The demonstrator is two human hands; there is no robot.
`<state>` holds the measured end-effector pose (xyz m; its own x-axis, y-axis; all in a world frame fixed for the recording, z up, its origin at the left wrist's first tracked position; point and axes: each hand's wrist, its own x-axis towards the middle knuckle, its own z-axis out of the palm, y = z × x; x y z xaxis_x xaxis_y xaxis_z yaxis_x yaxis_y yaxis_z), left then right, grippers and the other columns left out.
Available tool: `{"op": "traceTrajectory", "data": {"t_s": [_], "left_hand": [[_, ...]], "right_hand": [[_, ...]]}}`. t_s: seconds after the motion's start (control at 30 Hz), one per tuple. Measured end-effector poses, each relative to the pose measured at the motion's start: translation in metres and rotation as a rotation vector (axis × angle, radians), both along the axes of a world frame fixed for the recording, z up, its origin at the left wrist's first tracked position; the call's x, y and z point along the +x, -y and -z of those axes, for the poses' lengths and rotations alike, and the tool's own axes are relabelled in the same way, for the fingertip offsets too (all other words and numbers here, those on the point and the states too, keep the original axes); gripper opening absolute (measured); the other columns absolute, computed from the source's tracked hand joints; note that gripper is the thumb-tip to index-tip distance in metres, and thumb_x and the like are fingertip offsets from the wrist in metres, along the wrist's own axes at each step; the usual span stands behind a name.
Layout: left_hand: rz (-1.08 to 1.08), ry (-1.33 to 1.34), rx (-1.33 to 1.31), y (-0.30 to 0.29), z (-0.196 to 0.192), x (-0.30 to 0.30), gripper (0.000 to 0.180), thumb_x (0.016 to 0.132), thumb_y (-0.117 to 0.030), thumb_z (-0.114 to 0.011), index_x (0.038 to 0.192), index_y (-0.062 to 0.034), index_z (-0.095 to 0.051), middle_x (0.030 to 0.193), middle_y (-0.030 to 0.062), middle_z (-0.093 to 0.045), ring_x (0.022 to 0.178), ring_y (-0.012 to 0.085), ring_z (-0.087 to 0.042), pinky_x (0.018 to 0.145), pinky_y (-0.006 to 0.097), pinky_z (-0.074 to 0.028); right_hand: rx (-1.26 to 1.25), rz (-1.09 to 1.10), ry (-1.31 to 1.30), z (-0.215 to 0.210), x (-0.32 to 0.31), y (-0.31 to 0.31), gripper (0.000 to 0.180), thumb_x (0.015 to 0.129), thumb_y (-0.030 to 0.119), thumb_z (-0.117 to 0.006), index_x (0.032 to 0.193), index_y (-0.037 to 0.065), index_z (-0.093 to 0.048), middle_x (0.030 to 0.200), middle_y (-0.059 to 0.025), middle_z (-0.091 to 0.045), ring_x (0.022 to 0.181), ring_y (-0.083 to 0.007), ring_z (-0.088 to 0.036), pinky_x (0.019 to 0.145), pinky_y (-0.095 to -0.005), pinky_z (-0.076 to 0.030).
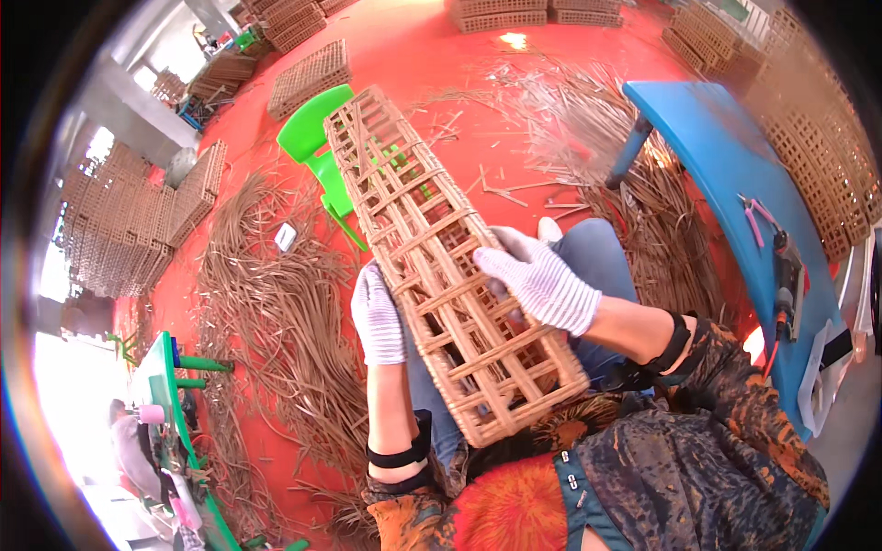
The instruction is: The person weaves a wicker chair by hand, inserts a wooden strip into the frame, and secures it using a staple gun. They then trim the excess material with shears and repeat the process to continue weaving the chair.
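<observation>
A long, narrow woven basket of brown strips, with an open lattice, slants over my lap. Its near end is close to my body and its far end overlaps a bright green plastic chair. My left hand, in a striped white knit glove, holds the basket's left side, its fingers partly hidden behind the edge. On the opposite side my right hand, gloved alike, is closed over the right edge, thumb and fingers at the lattice. Whether a loose strip is also in the right hand, I cannot tell.
Heaps of loose brown strips lie on the red floor. To the right, a blue table carries pink-handled pliers and a power tool. Stacked woven baskets stand left; a green table is lower left.
</observation>
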<state>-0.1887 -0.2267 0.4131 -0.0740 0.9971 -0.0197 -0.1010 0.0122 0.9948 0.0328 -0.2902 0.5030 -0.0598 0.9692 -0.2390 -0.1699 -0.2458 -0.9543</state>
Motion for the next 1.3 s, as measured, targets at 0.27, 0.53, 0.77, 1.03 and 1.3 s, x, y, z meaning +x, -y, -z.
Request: {"op": "traceTrajectory", "data": {"t_s": [0.27, 0.53, 0.77, 1.03, 1.3], "left_hand": [[-0.252, -0.824, 0.177, -0.001, -0.046, -0.015, 0.028, 0.097, -0.018, -0.053, 0.112, 0.0038, -0.059, 0.102, 0.01, -0.064, 0.093, 0.0167, -0.058, 0.088, 0.029, -0.045], [-0.269, -0.899, 0.118, -0.063, -0.024, -0.054, 0.042, 0.096, -0.02, -0.054, 0.129, 0.0051, -0.05, 0.127, 0.0203, -0.057, 0.117, 0.0254, -0.056, 0.099, 0.034, -0.042], [-0.302, -1.168, 0.28, -0.054, -0.031, -0.029, 0.037, 0.094, -0.019, -0.056, 0.127, -0.0028, -0.053, 0.113, 0.0194, -0.059, 0.105, 0.0333, -0.059, 0.091, 0.039, -0.046], [-0.383, -1.46, 0.522, -0.125, -0.049, -0.037, 0.035, 0.088, -0.025, -0.065, 0.115, -0.0025, -0.063, 0.102, 0.0157, -0.063, 0.093, 0.0288, -0.063, 0.083, 0.035, -0.049], [-0.301, -0.182, 0.002, -0.135, -0.071, -0.04, 0.011, 0.094, -0.014, -0.059, 0.094, -0.0033, -0.059, 0.084, 0.0092, -0.067, 0.075, 0.0178, -0.062, 0.073, 0.034, -0.052]], "right_hand": [[0.146, -0.06, 0.009, 0.049, -0.027, 0.016, 0.042, 0.095, 0.026, -0.056, 0.124, -0.002, -0.045, 0.085, -0.0101, -0.061, 0.072, -0.0131, -0.055, 0.065, -0.029, -0.048], [0.039, -0.327, -0.06, 0.051, -0.015, -0.009, 0.034, 0.097, 0.03, -0.049, 0.106, 0.0, -0.061, 0.07, -0.0089, -0.061, 0.062, -0.0152, -0.058, 0.06, -0.0317, -0.049], [0.304, -0.055, 0.061, 0.089, -0.006, -0.117, 0.024, 0.098, 0.025, -0.049, 0.102, 0.004, -0.061, 0.067, 0.0008, -0.054, 0.055, -0.0049, -0.049, 0.049, -0.0219, -0.042], [0.307, -0.135, 0.137, 0.111, -0.027, -0.135, 0.027, 0.098, 0.025, -0.049, 0.107, 0.003, -0.062, 0.076, -0.0036, -0.06, 0.058, -0.0082, -0.055, 0.053, -0.0245, -0.048], [-0.033, -0.383, -0.366, 0.108, -0.024, -0.045, 0.04, 0.099, 0.042, -0.045, 0.101, 0.004, -0.056, 0.075, -0.0034, -0.055, 0.058, -0.0109, -0.052, 0.054, -0.0283, -0.048]]}}
